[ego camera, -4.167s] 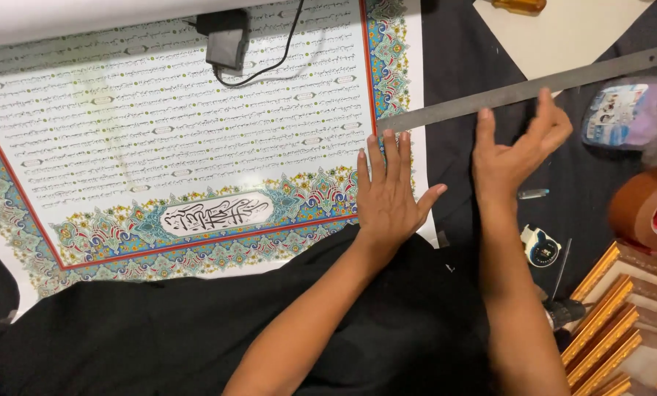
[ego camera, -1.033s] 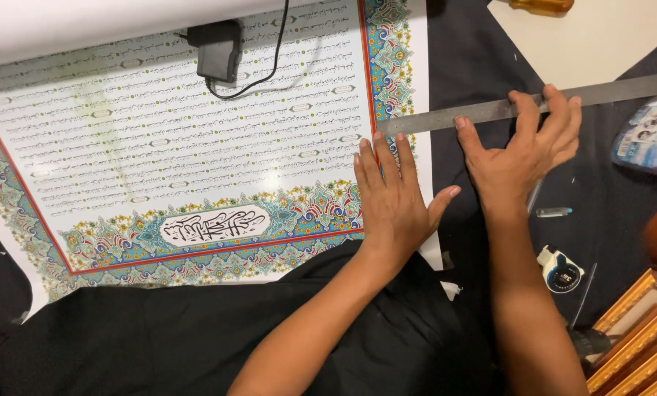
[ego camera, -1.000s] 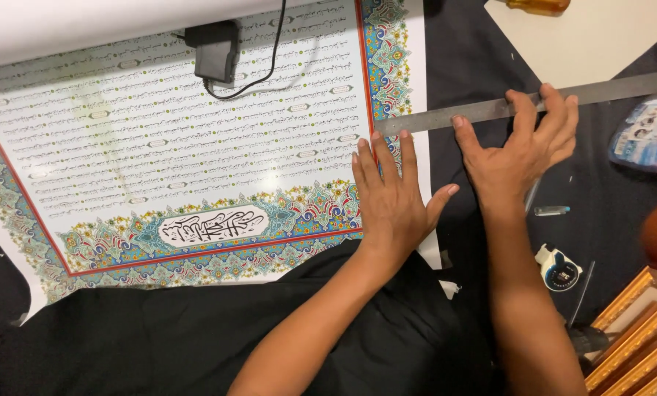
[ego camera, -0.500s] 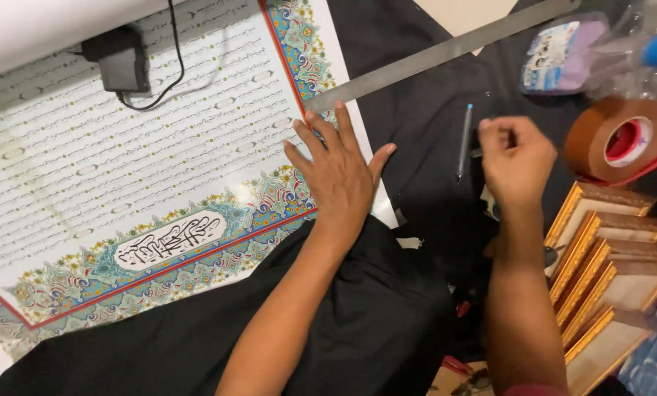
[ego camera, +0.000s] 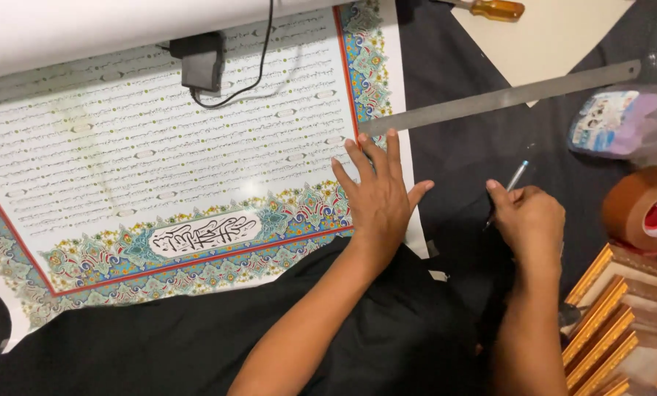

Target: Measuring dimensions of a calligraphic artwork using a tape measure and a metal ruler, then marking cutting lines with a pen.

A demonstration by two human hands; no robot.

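A large printed sheet [ego camera: 160,158] with lines of script and a coloured floral border lies on black cloth [ego camera: 460,147]. My left hand [ego camera: 378,194] presses flat, fingers spread, on the sheet's lower right corner. My right hand [ego camera: 528,220] rests on the cloth to the right, fingers closed around a thin pen [ego camera: 513,180] whose tip points up and right. A long steel ruler [ego camera: 501,97] lies slanted above both hands, its left end touching the sheet's right edge, untouched by either hand.
A black power adapter [ego camera: 201,61] with its cable sits on the sheet's top. A brown tape roll [ego camera: 642,209], gilt frame mouldings [ego camera: 614,323], a plastic packet [ego camera: 613,121], a screwdriver [ego camera: 493,9] and a cream board [ego camera: 556,33] lie right and above.
My right hand left the ruler, dropped toward me and picked up a pen. The ruler stays where it was. My left hand has kept pressing the sheet's corner.
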